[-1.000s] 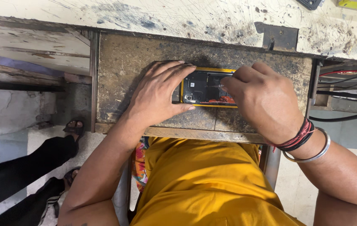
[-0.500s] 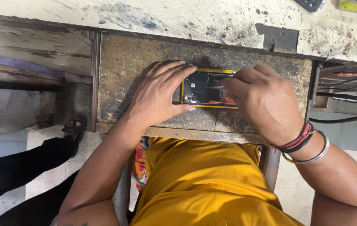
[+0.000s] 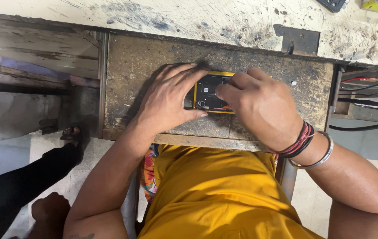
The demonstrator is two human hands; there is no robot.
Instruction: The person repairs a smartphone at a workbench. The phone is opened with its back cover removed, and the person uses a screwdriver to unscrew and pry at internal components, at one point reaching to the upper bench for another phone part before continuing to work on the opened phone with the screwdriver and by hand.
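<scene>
Head view: your left hand (image 3: pixel 167 104) has kept its place over the last second, fingers spread and clamped around the left end of the opened phone (image 3: pixel 209 95), a dark board in a yellow frame lying flat on the worn pull-out desk (image 3: pixel 136 62). Your right hand (image 3: pixel 260 108) has edged slightly leftward onto the board, fingers pinched together at a point near its middle; what they hold, if anything, you cannot tell. The small shift reads as fine work on the board going on, not a change of step. The phone sits near the desk's middle, well back from the front edge. Bare surface lies left and behind; your body crowds the front.
</scene>
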